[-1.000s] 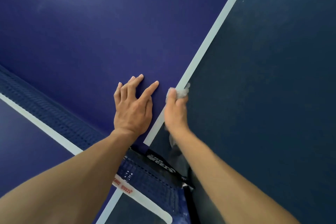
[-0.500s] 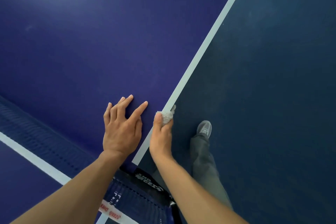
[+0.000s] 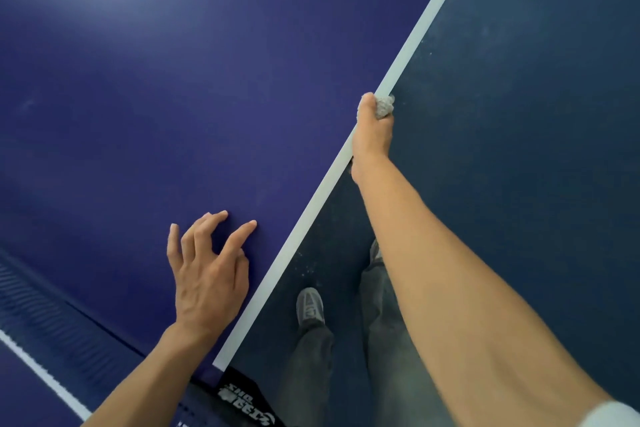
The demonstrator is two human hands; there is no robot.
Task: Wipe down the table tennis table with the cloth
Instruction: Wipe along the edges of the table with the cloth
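Two hands work the counter (image 3: 173,80). The left hand (image 3: 207,277), near the net-end corner, rests on spread fingertips and holds nothing. Farther along the white side edge (image 3: 414,42), the right hand (image 3: 372,139) grips a balled cloth (image 3: 385,106) against the rim. The edge runs on up and right beyond the cloth, so the right hand probably leads the next stroke.
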